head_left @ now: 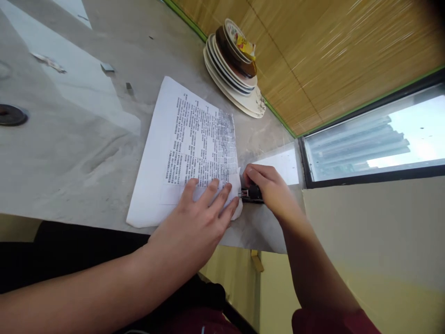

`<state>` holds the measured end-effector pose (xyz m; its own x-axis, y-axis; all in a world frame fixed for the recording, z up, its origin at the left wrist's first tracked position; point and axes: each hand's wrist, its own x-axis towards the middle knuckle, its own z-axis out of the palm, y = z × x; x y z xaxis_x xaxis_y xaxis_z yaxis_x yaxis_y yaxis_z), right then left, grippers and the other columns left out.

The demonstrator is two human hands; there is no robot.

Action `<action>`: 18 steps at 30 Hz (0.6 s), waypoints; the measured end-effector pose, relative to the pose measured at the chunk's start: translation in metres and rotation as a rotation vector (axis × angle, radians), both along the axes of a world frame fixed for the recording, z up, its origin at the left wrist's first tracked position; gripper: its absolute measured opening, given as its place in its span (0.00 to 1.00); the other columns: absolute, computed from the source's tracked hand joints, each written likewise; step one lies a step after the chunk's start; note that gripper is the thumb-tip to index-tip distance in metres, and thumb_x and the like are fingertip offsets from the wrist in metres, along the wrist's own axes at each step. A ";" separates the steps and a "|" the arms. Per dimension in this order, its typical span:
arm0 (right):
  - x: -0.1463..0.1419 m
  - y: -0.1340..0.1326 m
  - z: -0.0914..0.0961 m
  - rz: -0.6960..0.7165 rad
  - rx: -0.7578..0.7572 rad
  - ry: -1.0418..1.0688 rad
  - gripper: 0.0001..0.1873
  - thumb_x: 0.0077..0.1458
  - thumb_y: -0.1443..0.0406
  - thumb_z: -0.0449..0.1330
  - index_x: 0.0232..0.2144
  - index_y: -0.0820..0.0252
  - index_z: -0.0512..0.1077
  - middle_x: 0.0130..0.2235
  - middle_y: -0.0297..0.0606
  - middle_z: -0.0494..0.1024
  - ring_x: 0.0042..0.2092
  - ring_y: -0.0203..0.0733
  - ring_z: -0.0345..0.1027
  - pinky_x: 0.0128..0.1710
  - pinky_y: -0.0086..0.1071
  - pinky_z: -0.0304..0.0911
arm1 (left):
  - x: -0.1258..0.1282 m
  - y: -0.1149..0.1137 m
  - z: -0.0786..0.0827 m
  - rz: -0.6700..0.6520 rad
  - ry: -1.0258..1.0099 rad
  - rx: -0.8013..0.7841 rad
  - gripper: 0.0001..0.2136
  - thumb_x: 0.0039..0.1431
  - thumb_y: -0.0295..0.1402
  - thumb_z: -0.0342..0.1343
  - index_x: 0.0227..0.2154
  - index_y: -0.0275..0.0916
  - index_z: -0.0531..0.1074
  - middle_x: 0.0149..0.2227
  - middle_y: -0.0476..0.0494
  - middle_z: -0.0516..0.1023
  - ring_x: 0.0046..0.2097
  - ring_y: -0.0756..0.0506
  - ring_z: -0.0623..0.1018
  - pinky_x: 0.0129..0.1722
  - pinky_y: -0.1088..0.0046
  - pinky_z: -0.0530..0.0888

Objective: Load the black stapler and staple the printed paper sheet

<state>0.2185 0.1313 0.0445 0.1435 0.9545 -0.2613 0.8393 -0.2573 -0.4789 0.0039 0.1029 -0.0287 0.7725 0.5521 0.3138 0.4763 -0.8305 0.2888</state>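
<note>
A stack of printed paper sheets (194, 148) lies aslant on the grey table, dense text showing on its top page. My left hand (201, 218) rests on the lower right part of the sheets, fingers spread and pressing the paper flat. At the right edge of the paper, a black stapler (253, 193) meets the sheets near their lower corner. My right hand (267, 185) grips the stapler, fingers curled around it; part of its body is hidden by the hand.
A pile of plates (232, 69), topped by a yellow packet (246, 46), stands against the bamboo blind (295, 51). Small scraps (107, 67) and a dark round object (12, 115) lie on the table (86, 157) to the left. A window (375, 139) is at the right.
</note>
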 end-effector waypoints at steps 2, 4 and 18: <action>-0.010 -0.002 -0.003 -0.001 0.018 -0.230 0.19 0.68 0.61 0.48 0.24 0.57 0.60 0.26 0.33 0.66 0.31 0.39 0.58 0.33 0.35 0.48 | -0.001 -0.001 -0.001 -0.006 -0.001 -0.008 0.25 0.69 0.31 0.51 0.69 0.41 0.66 0.72 0.34 0.64 0.69 0.26 0.65 0.62 0.34 0.62; -0.020 -0.004 -0.007 0.011 0.016 -0.512 0.16 0.69 0.61 0.47 0.27 0.56 0.63 0.27 0.34 0.69 0.30 0.40 0.58 0.31 0.36 0.43 | -0.001 -0.002 -0.001 -0.009 -0.013 -0.017 0.25 0.68 0.31 0.52 0.68 0.43 0.68 0.71 0.33 0.64 0.69 0.25 0.65 0.62 0.33 0.62; -0.024 -0.005 -0.018 0.096 0.075 -0.631 0.13 0.69 0.62 0.49 0.33 0.57 0.68 0.29 0.41 0.72 0.30 0.43 0.60 0.32 0.37 0.46 | -0.003 0.000 0.000 -0.030 -0.003 -0.058 0.26 0.66 0.26 0.50 0.66 0.40 0.69 0.71 0.32 0.64 0.70 0.25 0.65 0.63 0.33 0.62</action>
